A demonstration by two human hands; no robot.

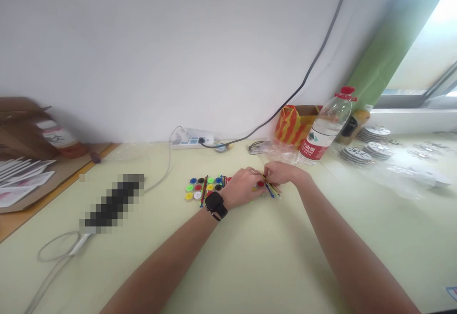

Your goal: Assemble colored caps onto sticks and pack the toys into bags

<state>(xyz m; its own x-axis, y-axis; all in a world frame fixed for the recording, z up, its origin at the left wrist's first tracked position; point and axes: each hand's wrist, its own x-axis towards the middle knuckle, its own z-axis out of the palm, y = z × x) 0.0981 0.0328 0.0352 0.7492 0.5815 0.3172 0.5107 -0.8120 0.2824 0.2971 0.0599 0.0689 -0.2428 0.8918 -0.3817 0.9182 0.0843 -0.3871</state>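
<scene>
A row of small paint pots (pixel 197 188) with blue, black, green, red, yellow and white lids lies on the table. Across them rests a thin red paintbrush (pixel 204 190). My left hand (pixel 244 188), with a dark watch at the wrist, is spread low over the right part of the row, its fingers curled round the pots at that end and covering several of them. Beside it, my right hand (pixel 280 172) is closed in a pinch at the top of a bundle of thin coloured paintbrushes (pixel 273 190). The fingertips of both hands are partly hidden.
Behind the hands are a power strip (pixel 191 139) and a black cable (pixel 303 83). A large water bottle (pixel 323 131) and a red-yellow bag (pixel 294 126) stand at the back right, near stacked discs (pixel 357 154). At left lie a blurred-out dark object (pixel 112 204) and a cardboard box (pixel 21 123).
</scene>
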